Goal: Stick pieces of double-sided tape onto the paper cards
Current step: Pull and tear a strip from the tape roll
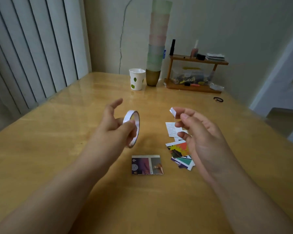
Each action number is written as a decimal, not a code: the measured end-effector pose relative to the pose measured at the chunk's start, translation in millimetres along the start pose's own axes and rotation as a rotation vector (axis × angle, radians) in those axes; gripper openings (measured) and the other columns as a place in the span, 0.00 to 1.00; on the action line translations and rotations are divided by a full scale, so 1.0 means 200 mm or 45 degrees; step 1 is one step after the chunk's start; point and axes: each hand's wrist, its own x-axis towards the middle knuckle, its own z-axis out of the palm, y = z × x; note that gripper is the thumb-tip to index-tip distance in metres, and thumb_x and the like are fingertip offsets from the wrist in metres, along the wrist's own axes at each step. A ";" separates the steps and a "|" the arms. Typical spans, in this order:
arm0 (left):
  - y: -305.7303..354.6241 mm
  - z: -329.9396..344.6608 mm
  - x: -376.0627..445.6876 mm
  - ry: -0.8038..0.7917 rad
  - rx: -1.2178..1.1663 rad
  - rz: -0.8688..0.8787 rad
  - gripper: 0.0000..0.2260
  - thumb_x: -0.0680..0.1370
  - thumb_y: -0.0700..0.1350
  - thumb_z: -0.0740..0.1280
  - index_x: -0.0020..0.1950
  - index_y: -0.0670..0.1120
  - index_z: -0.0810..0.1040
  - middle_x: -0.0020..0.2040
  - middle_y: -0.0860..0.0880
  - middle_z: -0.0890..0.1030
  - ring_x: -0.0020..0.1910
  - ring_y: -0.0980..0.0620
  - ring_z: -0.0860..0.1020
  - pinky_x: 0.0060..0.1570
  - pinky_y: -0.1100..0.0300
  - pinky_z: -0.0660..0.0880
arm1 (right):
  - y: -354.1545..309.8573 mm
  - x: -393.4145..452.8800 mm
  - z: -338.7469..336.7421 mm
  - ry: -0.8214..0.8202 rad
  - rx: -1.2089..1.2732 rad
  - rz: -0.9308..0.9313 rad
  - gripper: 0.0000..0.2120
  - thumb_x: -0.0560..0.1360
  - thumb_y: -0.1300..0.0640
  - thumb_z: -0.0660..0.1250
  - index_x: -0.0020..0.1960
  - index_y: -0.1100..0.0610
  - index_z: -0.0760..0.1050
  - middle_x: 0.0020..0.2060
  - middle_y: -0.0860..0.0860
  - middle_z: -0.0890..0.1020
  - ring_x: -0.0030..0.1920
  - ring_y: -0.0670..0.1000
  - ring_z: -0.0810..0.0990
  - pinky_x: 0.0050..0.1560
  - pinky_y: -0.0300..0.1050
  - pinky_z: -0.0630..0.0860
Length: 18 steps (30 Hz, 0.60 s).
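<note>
Head view: left hand grips the tape roll upright above the tabletop, right hand pinches a short white tape piece at its fingertips, both raised and apart. One picture card lies flat near centre; a loose pile of cards sits just right of it, partly under the right hand. Paper cup, stacked cups and a small wooden shelf stand at the far edge.

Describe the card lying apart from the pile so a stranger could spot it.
On the wooden table, look between the two forearms, below the tape roll. The lone card lies flat there, purple beside a grey panel, left of the overlapping card pile.
</note>
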 end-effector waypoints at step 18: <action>0.14 -0.03 -0.04 -0.209 -0.731 -0.136 0.19 0.75 0.27 0.55 0.48 0.45 0.82 0.40 0.45 0.82 0.27 0.54 0.71 0.31 0.59 0.79 | -0.06 -0.01 -0.01 -0.169 0.567 0.083 0.17 0.69 0.48 0.61 0.51 0.50 0.84 0.39 0.47 0.75 0.40 0.45 0.71 0.48 0.44 0.67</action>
